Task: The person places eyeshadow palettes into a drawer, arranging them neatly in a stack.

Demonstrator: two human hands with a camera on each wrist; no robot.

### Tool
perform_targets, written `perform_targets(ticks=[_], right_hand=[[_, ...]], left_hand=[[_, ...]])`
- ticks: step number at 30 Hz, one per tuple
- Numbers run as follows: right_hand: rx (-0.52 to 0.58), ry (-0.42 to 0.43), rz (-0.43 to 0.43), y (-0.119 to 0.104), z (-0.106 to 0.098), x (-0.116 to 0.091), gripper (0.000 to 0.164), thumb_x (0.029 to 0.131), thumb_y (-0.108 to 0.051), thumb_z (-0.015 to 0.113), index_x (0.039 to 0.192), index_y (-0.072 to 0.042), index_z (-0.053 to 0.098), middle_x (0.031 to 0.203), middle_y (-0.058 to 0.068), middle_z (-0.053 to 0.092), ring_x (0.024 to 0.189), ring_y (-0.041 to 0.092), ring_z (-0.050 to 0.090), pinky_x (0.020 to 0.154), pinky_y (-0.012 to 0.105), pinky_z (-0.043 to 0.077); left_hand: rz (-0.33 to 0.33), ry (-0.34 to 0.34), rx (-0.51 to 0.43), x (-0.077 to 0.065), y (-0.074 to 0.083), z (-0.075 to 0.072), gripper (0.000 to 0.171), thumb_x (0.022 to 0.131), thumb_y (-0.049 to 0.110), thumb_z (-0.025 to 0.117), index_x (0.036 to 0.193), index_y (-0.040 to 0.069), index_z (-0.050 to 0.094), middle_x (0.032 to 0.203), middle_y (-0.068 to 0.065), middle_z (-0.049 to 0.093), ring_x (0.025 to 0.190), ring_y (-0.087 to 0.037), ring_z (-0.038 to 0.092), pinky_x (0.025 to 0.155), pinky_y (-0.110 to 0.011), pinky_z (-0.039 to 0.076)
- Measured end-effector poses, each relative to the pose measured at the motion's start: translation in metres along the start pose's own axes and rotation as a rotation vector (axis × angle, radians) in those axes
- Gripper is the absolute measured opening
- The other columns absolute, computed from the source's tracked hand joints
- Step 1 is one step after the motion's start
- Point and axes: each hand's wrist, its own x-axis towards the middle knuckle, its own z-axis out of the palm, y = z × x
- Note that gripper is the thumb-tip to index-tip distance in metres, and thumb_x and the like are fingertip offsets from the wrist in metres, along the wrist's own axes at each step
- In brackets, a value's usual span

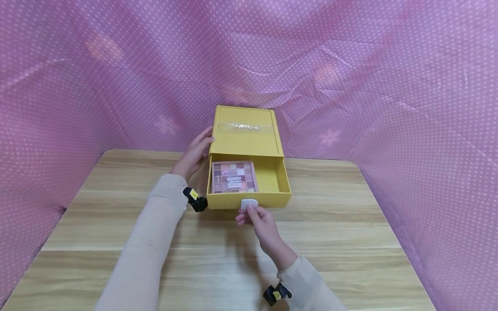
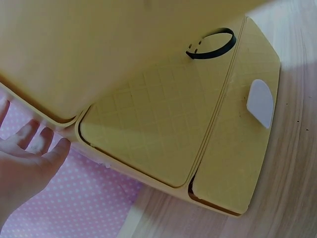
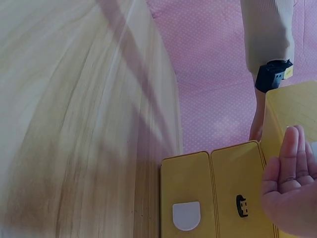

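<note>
A yellow drawer cabinet (image 1: pixel 247 119) stands on the table, its top drawer (image 1: pixel 272 200) pulled partway out. Inside the drawer's left part lies an eyeshadow palette (image 1: pixel 233 177) with many small coloured squares. My left hand (image 1: pixel 196 153) rests against the cabinet's left side, fingers extended along it. At the drawer's front, my right hand (image 1: pixel 266 226) pinches the white tab handle (image 1: pixel 249 202), thumb over it and the other fingers below. In the right wrist view those fingers (image 3: pixel 290 158) extend beside the tab.
Below the open drawer, a middle drawer front (image 2: pixel 143 119) carries a black loop handle (image 2: pixel 213 47) and the bottom one a white tab (image 2: pixel 260 104). Clear tape (image 1: pixel 245 127) crosses the cabinet's top. A pink dotted cloth (image 1: pixel 249 52) hangs behind the wooden table (image 1: pixel 334 242).
</note>
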Motion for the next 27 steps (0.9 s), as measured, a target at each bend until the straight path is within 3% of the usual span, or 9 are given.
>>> perform_targets(ticks=[12,20,27], right_hand=[[-0.008,-0.058,-0.021,0.001,-0.011,0.005,0.041,0.092,-0.022,0.040,0.093,0.016,0.054,0.075,0.013,0.061,0.066,0.015,0.058,0.072,0.035,0.048],[0.020,-0.063,-0.007,-0.001,-0.010,0.018,0.041,0.092,-0.020,0.040,0.095,0.018,0.053,0.075,0.010,0.062,0.065,0.014,0.058,0.072,0.034,0.049],[0.030,-0.053,-0.030,0.000,-0.008,0.033,0.043,0.093,-0.022,0.038,0.095,0.018,0.053,0.080,0.016,0.061,0.066,0.013,0.058,0.075,0.037,0.047]], left_hand=[[0.015,0.014,-0.007,-0.011,-0.003,0.007,0.055,0.086,0.014,0.048,0.136,0.019,0.027,0.138,-0.003,0.026,0.110,-0.023,0.041,0.089,-0.030,0.037],[0.024,0.008,0.004,-0.011,-0.003,0.007,0.054,0.086,0.014,0.047,0.137,0.018,0.026,0.138,-0.002,0.025,0.111,-0.023,0.040,0.090,-0.032,0.036],[0.001,0.024,-0.009,-0.009,0.000,0.007,0.055,0.086,0.015,0.049,0.136,0.020,0.027,0.138,-0.001,0.025,0.114,-0.025,0.037,0.092,-0.034,0.033]])
